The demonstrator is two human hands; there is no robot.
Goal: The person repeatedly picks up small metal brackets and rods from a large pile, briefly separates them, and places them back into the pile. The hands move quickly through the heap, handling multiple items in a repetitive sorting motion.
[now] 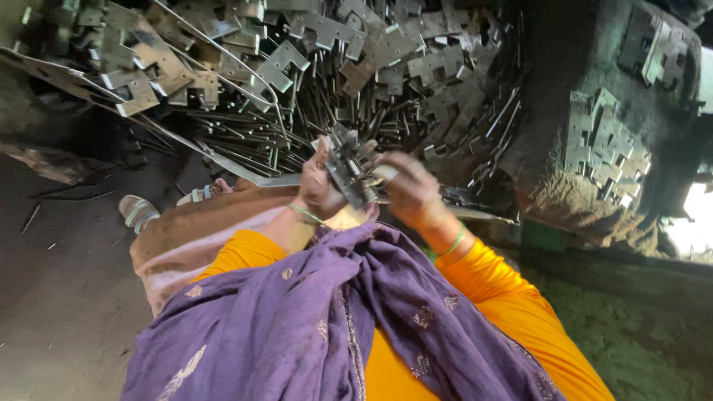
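My left hand (318,184) and my right hand (411,190) meet in front of me, both closed around a small bundle of flat grey metal brackets (347,169). The left hand grips the bundle from the left side. On its right side sit the blurred fingers of the right hand. Each wrist has a green bangle, and orange sleeves and a purple scarf (319,327) cover my arms and lap. Just beyond the hands lies a big heap of similar stamped metal pieces and thin rods (327,82).
A dark machine body (594,111) with more brackets lying on it stands at the right. A long bent metal strip (223,160) juts from the heap toward my knees. A sandalled foot (137,212) rests on the dusty dark floor at the left.
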